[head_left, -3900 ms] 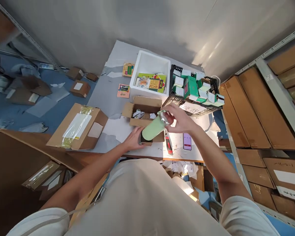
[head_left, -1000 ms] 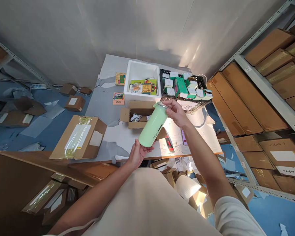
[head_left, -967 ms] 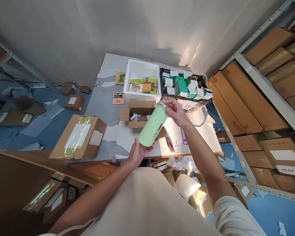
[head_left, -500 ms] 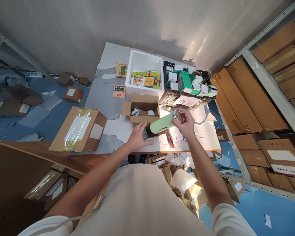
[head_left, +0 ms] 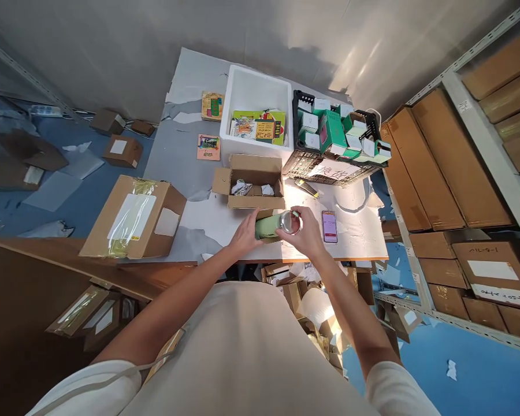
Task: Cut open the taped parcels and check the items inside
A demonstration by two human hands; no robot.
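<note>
A light green thermos bottle (head_left: pixel 267 227) with a steel lid (head_left: pixel 288 222) lies nearly level above the table's front edge. My right hand (head_left: pixel 307 232) is closed round the lid end. My left hand (head_left: pixel 244 234) wraps the other end, where a narrow green cardboard box sits round the bottle; my fingers hide most of that box, so how deep the bottle sits in it cannot be made out. Just behind my hands stands an open brown carton (head_left: pixel 255 200) with crumpled paper inside.
A white foam bin (head_left: pixel 256 144) holds booklets; beside it stands a black crate (head_left: pixel 301 159) of green-white boxes. A phone (head_left: pixel 329 226) and a yellow-black cutter (head_left: pixel 306 188) lie at right. A taped carton (head_left: pixel 132 219) is at left. Loaded shelves (head_left: pixel 442 231) flank the table.
My right hand has moved left and slightly down, bringing the bottle towards my left hand, with less of it showing. The phone has come into full view; the red cutter no longer shows.
</note>
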